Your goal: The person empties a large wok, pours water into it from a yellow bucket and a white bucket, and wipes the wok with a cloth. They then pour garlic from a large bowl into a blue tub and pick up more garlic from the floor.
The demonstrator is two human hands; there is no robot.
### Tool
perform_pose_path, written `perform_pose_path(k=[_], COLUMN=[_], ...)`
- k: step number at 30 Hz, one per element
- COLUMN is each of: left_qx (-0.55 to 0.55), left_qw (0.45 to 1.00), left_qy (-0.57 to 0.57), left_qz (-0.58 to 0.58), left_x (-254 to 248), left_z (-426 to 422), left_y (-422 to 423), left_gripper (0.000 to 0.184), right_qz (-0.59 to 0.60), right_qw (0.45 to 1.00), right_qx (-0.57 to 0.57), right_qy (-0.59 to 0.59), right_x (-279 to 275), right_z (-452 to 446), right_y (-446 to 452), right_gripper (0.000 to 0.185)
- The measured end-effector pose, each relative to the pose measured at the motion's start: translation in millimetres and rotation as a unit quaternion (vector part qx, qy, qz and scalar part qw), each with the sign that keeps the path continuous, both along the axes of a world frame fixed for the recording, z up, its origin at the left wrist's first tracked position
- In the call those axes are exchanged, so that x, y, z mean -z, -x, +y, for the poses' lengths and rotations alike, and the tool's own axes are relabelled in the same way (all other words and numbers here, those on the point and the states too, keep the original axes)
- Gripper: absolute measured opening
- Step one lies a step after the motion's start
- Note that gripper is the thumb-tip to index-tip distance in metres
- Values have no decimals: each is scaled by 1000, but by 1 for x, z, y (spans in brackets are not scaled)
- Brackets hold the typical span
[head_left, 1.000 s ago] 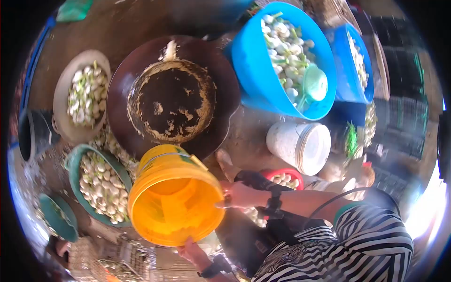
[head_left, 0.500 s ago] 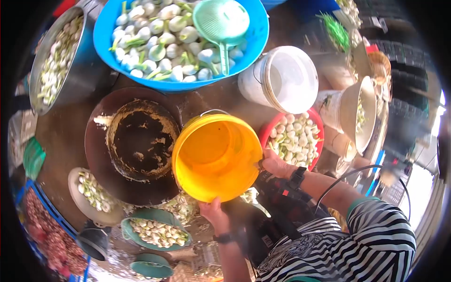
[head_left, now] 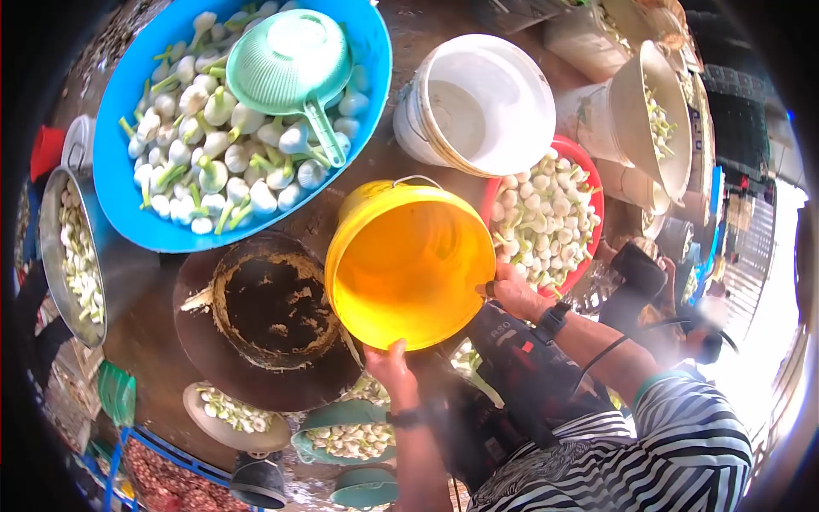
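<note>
An empty yellow bucket [head_left: 409, 273] is tilted so that its open mouth faces me. My left hand [head_left: 392, 369] grips its lower rim, and my right hand [head_left: 514, 294] is closed on the rim at the right. Behind the bucket lies a dark round pan [head_left: 200, 341] with a crusty pale ring inside. A large blue tub [head_left: 111, 171] holds white bulbs with green stems, and a pale green strainer [head_left: 288, 64] rests on them. Beyond my right hand stands a red basin [head_left: 595, 247] of peeled-looking white bulbs.
A white bucket [head_left: 486, 107] stands behind the red basin. Metal tub [head_left: 102, 247] with bulbs at left; bowls, a green basin [head_left: 365, 488] and a black bucket [head_left: 258, 480] at the bottom. Other containers stand at upper right. A person's dark-clothed arm shows at the far left.
The view has turned and shifted toward the blue tub, white bucket and red basin. Both hands keep hold of the yellow bucket, now farther from the green basins.
</note>
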State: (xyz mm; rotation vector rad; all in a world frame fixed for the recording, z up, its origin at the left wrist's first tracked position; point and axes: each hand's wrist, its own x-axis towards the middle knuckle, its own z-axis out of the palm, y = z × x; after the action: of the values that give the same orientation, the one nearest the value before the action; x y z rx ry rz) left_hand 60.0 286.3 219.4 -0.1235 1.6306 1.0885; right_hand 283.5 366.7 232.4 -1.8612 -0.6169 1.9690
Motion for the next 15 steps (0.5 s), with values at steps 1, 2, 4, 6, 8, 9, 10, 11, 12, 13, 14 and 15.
perform_pose_path(k=[1, 2, 4, 6, 8, 9, 10, 11, 12, 13, 14, 15], left_qx=[2, -8, 86, 109, 115, 128, 176, 253, 347, 430, 413, 393], left_qw=[1000, 999, 994, 993, 992, 990, 981, 962, 914, 841, 877, 903], left_qy=[-11, -51, -46, -34, -40, -47, -73, -103, -164, -223, -195, -162], left_qz=[0, 2, 49, 42, 34, 24, 20, 9, 129, 242, 148, 54], left_x=[-3, -1, -8, -20, -50, -59, -69, -70, -60, -61, -64, -89], left_z=[2, 1, 6, 17, 30, 26, 20, 8, -8, -6, -5, 14], left_y=[-1, -4, -1, -3, -8, -9, -7, 0, 6, 3, 1, -4], left_gripper=[47, 46, 45, 42, 41, 41, 46, 51, 49, 48, 46, 43], right_qz=[-1, 2, 0, -10, 6, 18, 15, 11, 6, 8, 9, 11], right_qw=[1000, 1000, 1000, 1000, 999, 998, 997, 996, 995, 993, 992, 990], right_qx=[3, 23, 29, 24, 48, 58, 70, 83, 98, 111, 124, 137], right_qy=[-9, 0, -6, -18, -11, -8, -13, -17, -21, -26, -30, -34], right_x=[-6, -11, -12, -9, -42, -63, -84, -107, -125, -139, -153, -166], right_z=[1, 3, 1, -8, -10, -8, -7, -8, -12, -16, -20, -24], right_y=[-1, 0, -2, -9, -16, -19, -24, -33, -43, -54, -67, -78], right_gripper=[34, 34, 35, 35, 36, 37, 37, 37, 37, 38, 39, 39])
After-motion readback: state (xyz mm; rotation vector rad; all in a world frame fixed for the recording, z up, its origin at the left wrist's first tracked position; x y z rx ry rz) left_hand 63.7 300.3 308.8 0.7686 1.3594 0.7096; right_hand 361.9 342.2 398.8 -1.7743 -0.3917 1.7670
